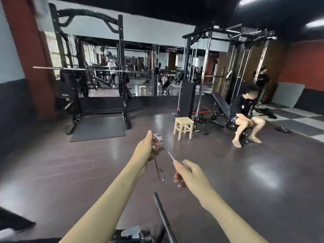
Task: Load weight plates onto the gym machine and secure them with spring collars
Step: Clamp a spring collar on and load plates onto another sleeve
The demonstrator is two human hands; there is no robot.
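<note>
Head view, both hands hold spring collar (158,141), handles splayed downward.

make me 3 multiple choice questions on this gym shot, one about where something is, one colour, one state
1. Where does the wooden stool stand?
A. on the floor left of the seated person
B. inside the squat rack
C. on top of the bench

2. What colour is the spring collar?
A. red
B. silver metal
C. yellow

3. How is the collar held?
A. lying on the floor
B. clamped on a barbell
C. in both hands, off any bar

Answers: 1 A, the stool sits on the dark floor beside the cable machine, left of the person. 2 B, its coils shine chrome. 3 C, the left hand holds the coil and the right hand grips one handle, in mid air.
</note>
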